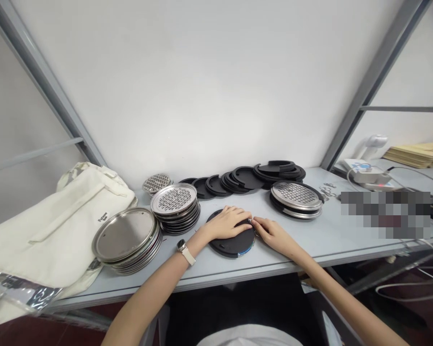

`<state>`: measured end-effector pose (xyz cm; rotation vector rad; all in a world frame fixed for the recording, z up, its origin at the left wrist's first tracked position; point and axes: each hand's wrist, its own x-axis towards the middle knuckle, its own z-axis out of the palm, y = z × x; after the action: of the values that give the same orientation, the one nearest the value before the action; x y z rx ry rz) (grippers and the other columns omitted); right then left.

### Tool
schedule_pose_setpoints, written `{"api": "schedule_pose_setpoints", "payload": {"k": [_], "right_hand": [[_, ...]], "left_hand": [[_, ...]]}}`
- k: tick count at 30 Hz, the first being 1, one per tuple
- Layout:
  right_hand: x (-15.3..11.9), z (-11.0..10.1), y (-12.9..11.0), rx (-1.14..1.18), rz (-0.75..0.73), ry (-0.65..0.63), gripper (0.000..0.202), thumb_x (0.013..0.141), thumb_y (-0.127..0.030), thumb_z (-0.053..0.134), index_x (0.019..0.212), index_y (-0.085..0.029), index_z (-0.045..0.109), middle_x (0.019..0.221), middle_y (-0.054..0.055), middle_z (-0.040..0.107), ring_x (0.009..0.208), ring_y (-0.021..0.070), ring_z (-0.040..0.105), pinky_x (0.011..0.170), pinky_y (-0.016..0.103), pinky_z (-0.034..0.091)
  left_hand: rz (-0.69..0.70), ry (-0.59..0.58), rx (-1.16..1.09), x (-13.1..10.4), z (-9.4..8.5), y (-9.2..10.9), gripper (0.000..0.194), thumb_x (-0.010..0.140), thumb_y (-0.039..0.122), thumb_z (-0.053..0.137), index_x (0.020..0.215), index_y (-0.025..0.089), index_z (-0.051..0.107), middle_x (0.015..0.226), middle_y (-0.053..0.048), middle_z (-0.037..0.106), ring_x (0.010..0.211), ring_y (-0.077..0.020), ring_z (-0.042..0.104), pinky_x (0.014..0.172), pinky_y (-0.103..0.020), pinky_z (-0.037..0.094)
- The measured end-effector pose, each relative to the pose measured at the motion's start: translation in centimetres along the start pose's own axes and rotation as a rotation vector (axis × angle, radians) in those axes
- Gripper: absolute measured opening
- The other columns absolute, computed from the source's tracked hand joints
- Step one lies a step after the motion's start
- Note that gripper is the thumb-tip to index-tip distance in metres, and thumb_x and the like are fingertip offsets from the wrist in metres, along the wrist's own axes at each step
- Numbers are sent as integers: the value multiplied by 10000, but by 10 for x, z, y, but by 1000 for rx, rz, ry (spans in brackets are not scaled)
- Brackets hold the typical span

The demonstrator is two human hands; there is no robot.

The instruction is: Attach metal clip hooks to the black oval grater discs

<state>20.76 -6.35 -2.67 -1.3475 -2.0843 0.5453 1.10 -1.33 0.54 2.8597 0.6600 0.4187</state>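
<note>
My left hand lies with stretched fingers on a black round disc, pressing it against the table. At the disc's right edge, the fingers of my right hand are pinched together. A tiny silvery bit shows at their tips, too small to name. A thin blue-green strip shows along the disc's front right rim. Left of my left hand stands a stack of metal grater plates. To the right, a perforated metal plate tops a short pile with black rims.
Plain metal discs are stacked at the left beside a cream fabric bag. Black round rims lie in an overlapping row along the wall. Small metal pieces lie at right, near a white device with cables.
</note>
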Motion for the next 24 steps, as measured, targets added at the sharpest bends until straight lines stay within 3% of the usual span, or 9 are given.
{"api": "schedule_pose_setpoints", "payload": {"k": [24], "right_hand": [[1, 0, 8, 113, 31, -27, 372, 950, -429, 340, 707, -191, 493, 626, -15, 536, 601, 140, 486, 575, 251, 359]], "left_hand": [[2, 16, 10, 2, 1, 0, 240, 980, 379, 400, 1116, 217, 512, 1125, -60, 586, 1067, -220, 518, 936, -360, 360]]}}
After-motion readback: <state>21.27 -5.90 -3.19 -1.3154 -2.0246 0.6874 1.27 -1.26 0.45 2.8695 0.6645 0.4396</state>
